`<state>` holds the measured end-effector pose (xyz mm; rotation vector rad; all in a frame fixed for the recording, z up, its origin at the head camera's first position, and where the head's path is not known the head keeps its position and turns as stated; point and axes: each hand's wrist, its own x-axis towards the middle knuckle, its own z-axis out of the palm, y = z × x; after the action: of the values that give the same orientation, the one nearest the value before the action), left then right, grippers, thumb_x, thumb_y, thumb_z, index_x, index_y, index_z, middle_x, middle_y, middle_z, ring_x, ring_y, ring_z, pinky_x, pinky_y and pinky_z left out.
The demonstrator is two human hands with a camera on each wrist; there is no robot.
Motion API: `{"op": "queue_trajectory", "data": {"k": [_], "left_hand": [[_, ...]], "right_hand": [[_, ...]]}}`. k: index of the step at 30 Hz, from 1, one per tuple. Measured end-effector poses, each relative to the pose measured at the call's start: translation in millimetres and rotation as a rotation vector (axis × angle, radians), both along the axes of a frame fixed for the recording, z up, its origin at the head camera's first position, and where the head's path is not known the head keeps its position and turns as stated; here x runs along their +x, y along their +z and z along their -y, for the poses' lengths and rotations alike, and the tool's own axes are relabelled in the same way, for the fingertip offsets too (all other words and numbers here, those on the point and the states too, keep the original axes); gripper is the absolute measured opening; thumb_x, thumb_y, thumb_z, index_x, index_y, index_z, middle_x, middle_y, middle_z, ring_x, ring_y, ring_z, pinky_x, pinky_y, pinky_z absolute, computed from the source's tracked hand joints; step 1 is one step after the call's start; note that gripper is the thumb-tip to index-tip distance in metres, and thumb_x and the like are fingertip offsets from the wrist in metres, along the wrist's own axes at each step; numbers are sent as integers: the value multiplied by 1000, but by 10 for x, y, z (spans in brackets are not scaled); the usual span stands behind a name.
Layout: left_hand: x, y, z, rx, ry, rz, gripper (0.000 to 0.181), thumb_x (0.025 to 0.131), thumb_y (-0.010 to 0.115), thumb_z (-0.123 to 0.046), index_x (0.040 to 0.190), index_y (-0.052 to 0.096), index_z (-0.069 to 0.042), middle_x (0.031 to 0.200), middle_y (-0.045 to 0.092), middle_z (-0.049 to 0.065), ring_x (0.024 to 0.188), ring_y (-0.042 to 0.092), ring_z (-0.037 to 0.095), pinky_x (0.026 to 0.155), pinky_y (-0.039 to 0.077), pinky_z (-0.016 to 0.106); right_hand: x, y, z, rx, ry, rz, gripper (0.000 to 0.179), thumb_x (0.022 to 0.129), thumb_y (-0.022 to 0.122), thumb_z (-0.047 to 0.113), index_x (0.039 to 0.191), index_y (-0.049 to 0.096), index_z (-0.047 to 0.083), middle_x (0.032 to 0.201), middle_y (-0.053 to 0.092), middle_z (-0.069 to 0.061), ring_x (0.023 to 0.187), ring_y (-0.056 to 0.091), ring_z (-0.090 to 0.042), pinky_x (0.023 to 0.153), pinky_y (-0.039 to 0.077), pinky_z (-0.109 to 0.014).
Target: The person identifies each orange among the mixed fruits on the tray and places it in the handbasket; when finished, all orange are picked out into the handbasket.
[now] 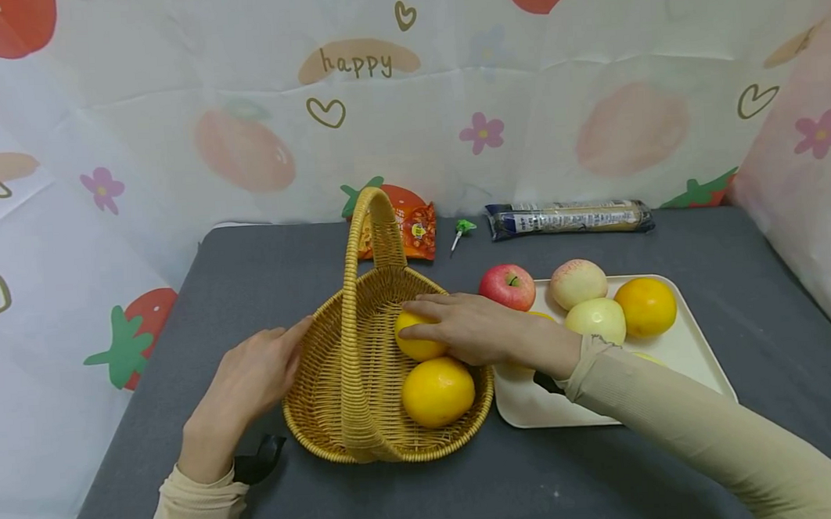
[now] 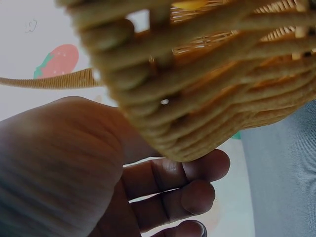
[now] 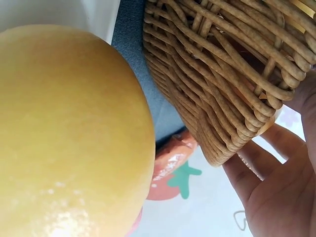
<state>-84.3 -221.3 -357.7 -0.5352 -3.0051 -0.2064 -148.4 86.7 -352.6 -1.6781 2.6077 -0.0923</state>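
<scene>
A woven wicker basket point(image 1: 324, 397) with a tall arched handle stands on the grey table. My left hand point(image 1: 255, 370) holds its left rim; in the left wrist view the thumb goes out of sight behind the wicker and the other fingers are loosely bent outside. My right hand point(image 1: 468, 327) reaches over the right rim, its fingers and thumb around a yellow orange point(image 1: 408, 334) inside. Another yellow orange point(image 1: 438, 392) lies nearer the front of the basket. In the right wrist view the wicker wall point(image 3: 217, 74) hides most of the held fruit.
On the right, a white tray point(image 1: 696, 362) bears an orange point(image 1: 646, 307), a peach point(image 1: 577, 284), a pale green-yellow fruit point(image 1: 596, 320) and a red apple point(image 1: 507, 286) at its edge. Behind lie an orange snack packet point(image 1: 419, 232), a green-topped lollipop point(image 1: 463, 227) and a long wrapped package point(image 1: 570, 218).
</scene>
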Motion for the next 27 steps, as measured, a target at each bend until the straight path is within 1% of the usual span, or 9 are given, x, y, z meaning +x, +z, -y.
{"op": "queue_trajectory", "data": {"k": [4,10,15,23,27], "left_hand": [[4,-3,3,-1,0,-14,38,96,58,-12,134,59,-5,91,70,13,79,67,29,63,54,45],[1,4,1,3,0,-5,39,96,57,-13,134,59,-6,91,70,13,79,67,29,62,53,45],[-1,6,1,0,0,-5,39,96,57,-12,135,58,-6,92,70,13,80,67,29,62,53,45],[-1,8,-7,-1,-2,0,39,96,58,-12,135,58,-6,94,71,13,81,67,30,62,53,46],[0,9,-9,1,0,7,39,96,57,-12,135,58,-6,92,70,13,79,67,29,61,53,45]], "right_hand": [[-3,-10,3,1,-4,-6,43,97,52,6,137,57,22,149,47,-15,138,46,-35,103,47,-50],[-1,-12,2,4,-2,-15,45,95,54,4,136,57,22,148,46,-15,137,47,-35,101,48,-49],[-5,-11,-5,4,1,-4,48,93,56,3,136,57,21,149,46,-16,137,46,-35,101,48,-49],[8,6,-8,4,3,8,49,91,57,2,136,57,21,149,45,-17,138,45,-35,103,47,-49],[13,-4,-9,-16,6,-16,47,92,58,4,136,57,21,147,47,-17,135,48,-35,100,49,-48]]}}
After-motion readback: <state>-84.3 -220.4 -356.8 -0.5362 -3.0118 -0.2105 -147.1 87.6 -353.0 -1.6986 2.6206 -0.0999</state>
